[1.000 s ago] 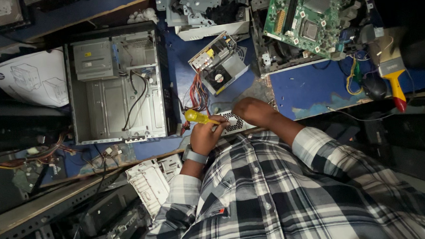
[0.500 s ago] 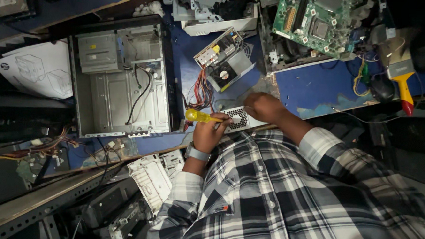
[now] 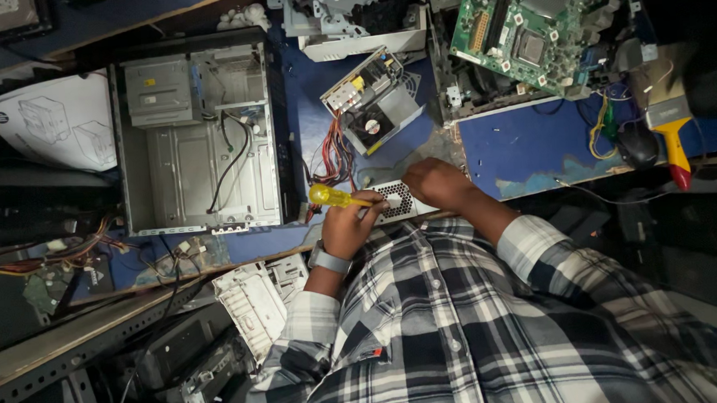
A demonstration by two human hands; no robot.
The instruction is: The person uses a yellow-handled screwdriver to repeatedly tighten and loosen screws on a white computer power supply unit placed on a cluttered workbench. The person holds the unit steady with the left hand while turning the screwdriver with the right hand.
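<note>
Screwdriver held against a small perforated metal box

Screwdriver [image 3: 338,198] with a yellow handle lies in the left hand [image 3: 350,225], fingers curled shut around it, shaft pointing at the perforated metal box [image 3: 395,199] on the blue surface [image 3: 527,148]. Right hand [image 3: 435,181] rests flat on that box, fingers together. Just beyond stands a power supply unit [image 3: 374,102] with coloured wires; an open computer case [image 3: 196,136] lies to the left, a green motherboard [image 3: 533,25] at upper right.

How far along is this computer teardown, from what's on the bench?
Done: the computer case lies open and mostly stripped, and the green motherboard and power supply are out. In hand: the left hand holds a yellow screwdriver at a perforated metal part that the right hand steadies. Left: not clear from here.
</note>
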